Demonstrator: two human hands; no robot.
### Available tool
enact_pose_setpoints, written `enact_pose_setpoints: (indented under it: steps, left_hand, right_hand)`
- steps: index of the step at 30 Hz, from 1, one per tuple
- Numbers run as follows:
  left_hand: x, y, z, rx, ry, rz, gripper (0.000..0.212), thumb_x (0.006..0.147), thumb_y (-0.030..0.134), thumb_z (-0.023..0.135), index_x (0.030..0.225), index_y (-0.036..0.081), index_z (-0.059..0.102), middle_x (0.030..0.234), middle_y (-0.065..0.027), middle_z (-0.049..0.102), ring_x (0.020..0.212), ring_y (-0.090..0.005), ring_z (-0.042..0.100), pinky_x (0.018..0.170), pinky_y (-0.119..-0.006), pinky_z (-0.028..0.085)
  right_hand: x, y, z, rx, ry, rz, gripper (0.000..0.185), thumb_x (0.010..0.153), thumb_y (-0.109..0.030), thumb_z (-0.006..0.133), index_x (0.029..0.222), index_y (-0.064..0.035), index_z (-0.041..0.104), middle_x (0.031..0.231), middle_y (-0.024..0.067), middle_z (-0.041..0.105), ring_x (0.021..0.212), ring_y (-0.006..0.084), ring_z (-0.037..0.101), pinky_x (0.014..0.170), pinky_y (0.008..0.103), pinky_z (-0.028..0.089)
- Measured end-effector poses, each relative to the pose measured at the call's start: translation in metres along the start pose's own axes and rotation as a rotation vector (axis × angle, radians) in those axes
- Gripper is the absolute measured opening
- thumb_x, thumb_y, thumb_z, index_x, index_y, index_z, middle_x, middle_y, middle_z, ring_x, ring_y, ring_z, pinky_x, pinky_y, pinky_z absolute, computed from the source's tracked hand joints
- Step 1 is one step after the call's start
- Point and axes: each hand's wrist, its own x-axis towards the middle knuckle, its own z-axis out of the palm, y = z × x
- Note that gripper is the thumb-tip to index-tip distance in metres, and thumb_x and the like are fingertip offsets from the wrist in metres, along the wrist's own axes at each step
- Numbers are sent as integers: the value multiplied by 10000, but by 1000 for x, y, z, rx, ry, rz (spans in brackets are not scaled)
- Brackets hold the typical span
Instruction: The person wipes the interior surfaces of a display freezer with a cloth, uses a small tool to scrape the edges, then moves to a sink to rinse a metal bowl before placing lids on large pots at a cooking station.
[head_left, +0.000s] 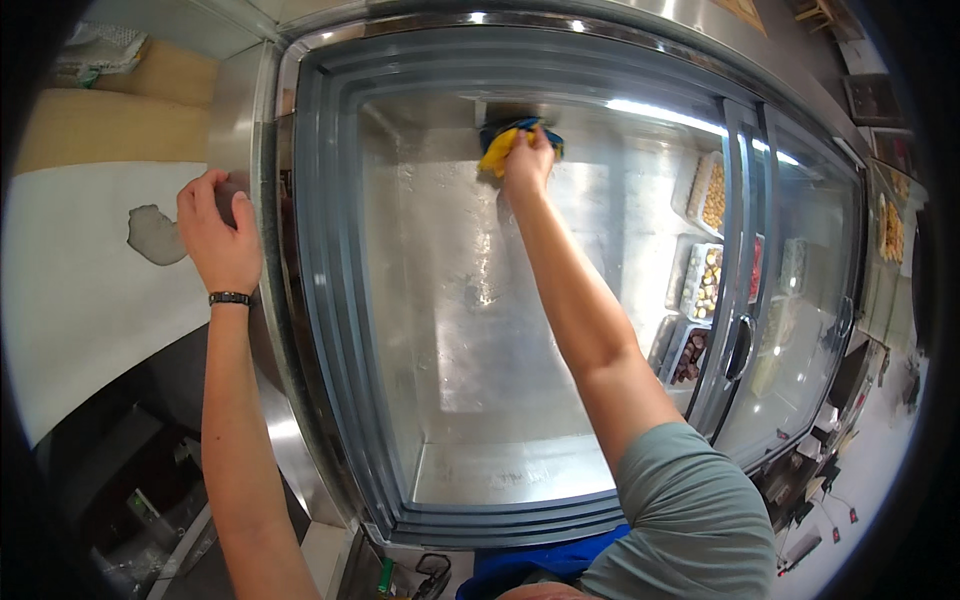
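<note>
Reaching deep into a metal-lined display cabinet (517, 300), my right hand (531, 161) grips a yellow and dark blue cloth (496, 154). The cloth touches the cabinet's lining near its far wall. Wet-looking streaks and reflections mark the metal floor below my hand. My left hand (219, 232) rests at the cabinet's left edge, on the metal ledge beside a white surface, with thumb and fingers apart and nothing seen in it. A dark bracelet (230, 298) circles my left wrist.
Sliding glass doors with a handle (741, 346) stand at the right. Trays of food line the cabinet's right part, among them a tray of small tan pieces (706, 193) and one of dark pieces (690, 354). A grey patch (154, 235) marks the white surface (90, 285) at left.
</note>
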Motion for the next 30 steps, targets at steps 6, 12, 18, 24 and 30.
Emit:
enact_pose_setpoints:
  steps: [6, 12, 18, 24, 30]
  left_hand:
    - [5, 20, 7, 1, 38, -11, 269, 839, 121, 540, 1090, 23, 546, 1076, -146, 531, 1012, -309, 519, 891, -390, 414]
    - [-1, 14, 0, 25, 26, -35, 274, 840, 121, 536, 1096, 24, 538, 1069, -138, 526, 1013, -307, 518, 898, -388, 414]
    - [-2, 5, -9, 53, 22, -10, 279, 838, 111, 532, 1103, 22, 531, 1058, -144, 525, 1009, -310, 521, 892, -392, 417]
    - [-2, 4, -3, 53, 28, -1, 285, 820, 109, 552, 1089, 16, 532, 1058, -149, 521, 984, -318, 523, 869, -399, 420]
    - [5, 6, -1, -5, 20, -19, 296, 811, 150, 563, 1087, 46, 546, 1082, -144, 507, 1005, -331, 507, 893, -423, 407]
  right_hand:
    - [-30, 25, 83, -449, -429, -309, 421, 940, -131, 496, 1334, 8, 443, 918, 152, 652, 806, 180, 624, 660, 302, 506]
    - [-24, 58, 90, -966, -578, -719, 466, 789, -101, 536, 1234, 37, 538, 1237, 218, 565, 1159, 342, 526, 971, 402, 396]
    - [-28, 51, 97, -1252, -692, -799, 452, 766, -125, 574, 1195, 15, 555, 1250, 183, 570, 1169, 300, 528, 964, 391, 399]
    - [-56, 58, 39, -1269, -1312, -239, 343, 914, -244, 496, 1180, -61, 613, 1042, 185, 655, 942, 352, 623, 822, 408, 497]
    - [-153, -36, -116, -503, -1009, 27, 424, 1002, -307, 431, 1311, -27, 505, 985, 93, 646, 866, 134, 555, 779, 290, 466]
